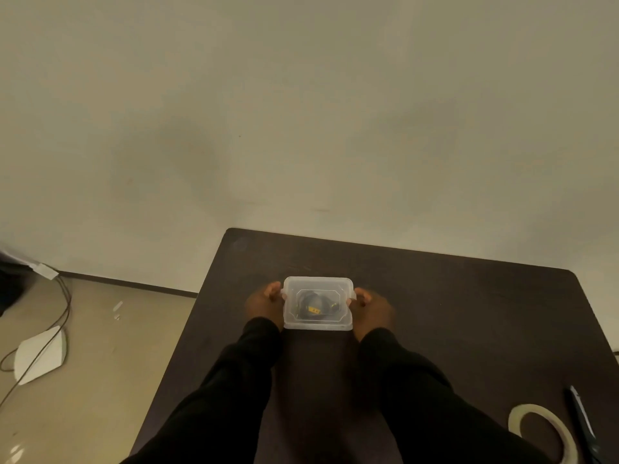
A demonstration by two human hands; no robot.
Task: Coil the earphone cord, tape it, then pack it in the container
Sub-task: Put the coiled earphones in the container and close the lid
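A small clear plastic container [317, 324] with its lid on rests on the dark table [452, 313]. Through the lid I see the dark coiled earphone cord [313, 304] with a yellow patch on it. My left hand [264, 304] holds the container's left side, fingers at the left clip. My right hand [370, 308] holds the right side, fingers at the right clip. Both arms wear black sleeves.
A roll of clear tape [539, 430] lies at the table's near right corner, with dark scissors [582, 426] beside it. On the floor to the left are a white mask [40, 358] and thin cables [63, 306]. A pale wall stands behind the table.
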